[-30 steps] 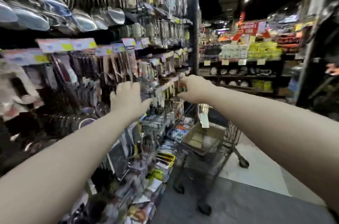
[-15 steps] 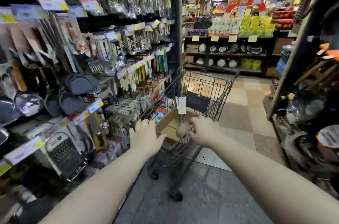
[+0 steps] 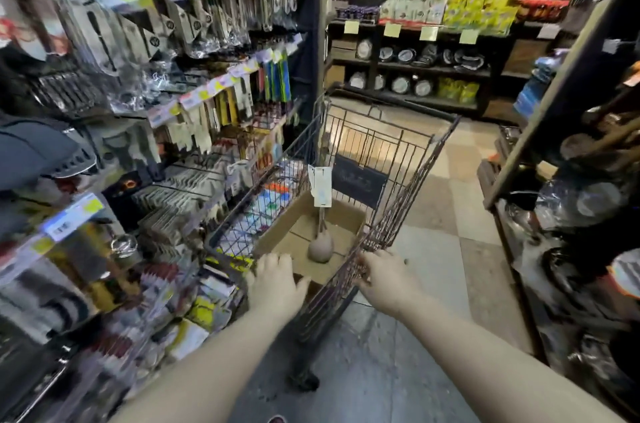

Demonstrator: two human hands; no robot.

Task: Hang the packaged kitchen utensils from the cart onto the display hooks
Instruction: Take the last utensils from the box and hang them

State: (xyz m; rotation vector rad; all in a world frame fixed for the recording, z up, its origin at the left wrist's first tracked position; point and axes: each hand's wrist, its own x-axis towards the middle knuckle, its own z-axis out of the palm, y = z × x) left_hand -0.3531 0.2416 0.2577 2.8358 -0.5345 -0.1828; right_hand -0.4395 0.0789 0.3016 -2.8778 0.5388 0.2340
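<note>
Moved since a second ago: left hand (image 3: 275, 284) and right hand (image 3: 384, 275) down from the display hooks (image 3: 207, 24) to the cart (image 3: 415, 162); already low at its near end half a second ago, now slightly further in
Left hand: back up, fingers straight and a little spread, thumb out to the right; over the cart's near end, holding nothing
Right hand: back up, at the top of the cart's right wire wall, fingertips against the wires; too blurred to tell whether gripping the rim or only touching it
Packaged utensil (image 3: 320, 247): inside the cart, just ahead of the hands and between them, touched by neither; standing almost upright in the cardboard box (image 3: 298, 225), round grey head down, thin handle up, white card at the top
Cardboard box: open-topped, on the cart's floor, near edge just beyond the left hand
Cart: dark wire, just beside the rack on the left; dark panel (image 3: 358, 180) on its far wall
Display hooks: rows of hanging packaged utensils along the left, white and yellow price tags (image 3: 204, 96) on the front ends; lower rows badly blurred
Floor (image 3: 433, 249): grey tiles underfoot, lighter beige tiles further along the aisle
Back shelves (image 3: 415, 69): plates and bowls standing on edge, yellow packs above and below, yellow cards on the shelf edge
Right side: dark shelving with blurred goods
</note>
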